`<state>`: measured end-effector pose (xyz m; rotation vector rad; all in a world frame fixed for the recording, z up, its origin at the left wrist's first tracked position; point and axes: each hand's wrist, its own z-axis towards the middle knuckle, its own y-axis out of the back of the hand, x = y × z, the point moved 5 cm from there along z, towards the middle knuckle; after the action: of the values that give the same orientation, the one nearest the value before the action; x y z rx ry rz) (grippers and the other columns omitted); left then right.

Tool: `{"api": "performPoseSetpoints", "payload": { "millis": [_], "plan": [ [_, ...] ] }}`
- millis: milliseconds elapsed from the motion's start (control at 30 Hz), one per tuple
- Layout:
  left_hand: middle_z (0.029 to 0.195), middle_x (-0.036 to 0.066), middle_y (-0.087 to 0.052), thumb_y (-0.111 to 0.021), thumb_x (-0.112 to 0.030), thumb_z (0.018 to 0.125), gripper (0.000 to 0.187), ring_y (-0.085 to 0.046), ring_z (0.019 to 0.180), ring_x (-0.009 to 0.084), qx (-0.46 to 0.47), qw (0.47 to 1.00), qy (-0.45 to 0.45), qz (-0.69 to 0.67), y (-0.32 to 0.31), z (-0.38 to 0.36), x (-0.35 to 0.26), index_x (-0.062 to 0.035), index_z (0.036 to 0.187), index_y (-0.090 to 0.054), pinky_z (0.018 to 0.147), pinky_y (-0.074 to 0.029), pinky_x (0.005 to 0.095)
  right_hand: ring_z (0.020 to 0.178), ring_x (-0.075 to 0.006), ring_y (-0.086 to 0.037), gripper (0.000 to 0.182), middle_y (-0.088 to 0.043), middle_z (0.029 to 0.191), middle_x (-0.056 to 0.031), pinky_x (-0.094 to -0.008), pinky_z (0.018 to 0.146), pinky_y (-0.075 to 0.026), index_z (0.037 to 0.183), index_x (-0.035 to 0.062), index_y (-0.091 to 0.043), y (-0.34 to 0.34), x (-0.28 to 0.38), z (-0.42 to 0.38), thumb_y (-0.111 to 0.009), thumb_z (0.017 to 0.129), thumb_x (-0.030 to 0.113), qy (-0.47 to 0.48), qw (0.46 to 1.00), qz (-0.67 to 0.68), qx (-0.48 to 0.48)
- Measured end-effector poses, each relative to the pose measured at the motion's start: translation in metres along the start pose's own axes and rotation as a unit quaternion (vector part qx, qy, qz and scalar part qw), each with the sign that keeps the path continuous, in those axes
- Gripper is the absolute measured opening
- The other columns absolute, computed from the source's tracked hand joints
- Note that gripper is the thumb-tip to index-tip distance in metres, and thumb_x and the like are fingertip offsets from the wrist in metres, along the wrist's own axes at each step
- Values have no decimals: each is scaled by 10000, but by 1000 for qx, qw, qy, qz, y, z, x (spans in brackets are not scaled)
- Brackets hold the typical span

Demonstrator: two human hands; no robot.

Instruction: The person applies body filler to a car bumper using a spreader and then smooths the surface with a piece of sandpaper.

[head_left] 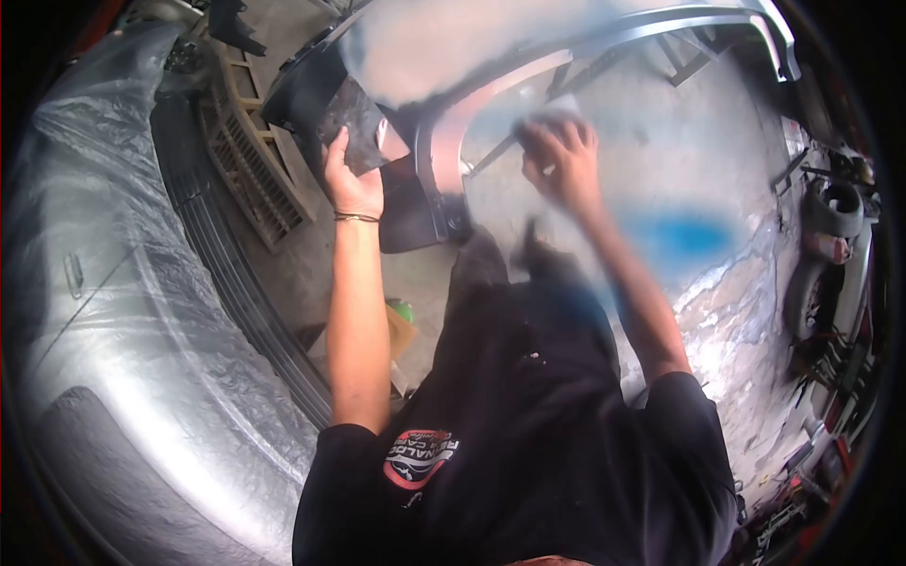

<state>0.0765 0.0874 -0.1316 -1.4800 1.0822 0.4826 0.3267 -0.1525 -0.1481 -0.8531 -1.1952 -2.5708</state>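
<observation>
The left hand (357, 189) grips a dark sheet (351, 108), thumb along its near left edge, other fingers hidden; the sheet extends beyond the hand, left of the pale panel's (425, 42) curved arch edge. The right hand (566, 160) bends its fingers beside a blurred dark patch (536, 132); whether they pinch anything, I cannot tell.
</observation>
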Motion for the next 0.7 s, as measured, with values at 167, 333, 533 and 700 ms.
{"api": "performPoseSetpoints", "payload": {
  "millis": [167, 333, 533, 700],
  "plan": [
    [1256, 163, -748, -673, -196, 1059, 330, -715, 1197, 347, -12, 997, 57, -43, 13, 4, 9, 28, 1301, -668, 1136, -565, 495, 1371, -293, -562, 547, -670, 1365, 20, -623, 1163, -394, 1303, 263, -756, -21, -5, 32, -794, 777, 116, 26, 997, -41, -60],
    [1246, 166, -746, -670, -196, 1060, 324, -716, 1190, 343, -5, 996, 63, -64, 14, 0, 10, 38, 1284, -671, 1155, -559, 512, 1379, -279, -552, 549, -668, 1363, 42, -630, 1166, -375, 1297, 279, -757, -36, -9, 41, -799, 769, 135, 39, 996, -55, -59],
    [1252, 167, -745, -657, -194, 1063, 326, -720, 1190, 344, -3, 998, 39, -55, 9, -1, 10, 44, 1285, -666, 1149, -562, 512, 1365, -276, -555, 559, -673, 1338, 39, -636, 1162, -347, 1308, 305, -760, -33, -10, 25, -794, 772, 151, 21, 997, -68, -29],
    [1254, 164, -743, -656, -195, 1061, 324, -719, 1196, 358, -17, 997, 46, -59, 12, 0, 11, 38, 1286, -666, 1146, -563, 508, 1390, -265, -553, 553, -672, 1346, 36, -643, 1171, -348, 1303, 285, -766, -28, 0, 46, -811, 767, 153, 22, 996, -73, -40]
  ]
}}
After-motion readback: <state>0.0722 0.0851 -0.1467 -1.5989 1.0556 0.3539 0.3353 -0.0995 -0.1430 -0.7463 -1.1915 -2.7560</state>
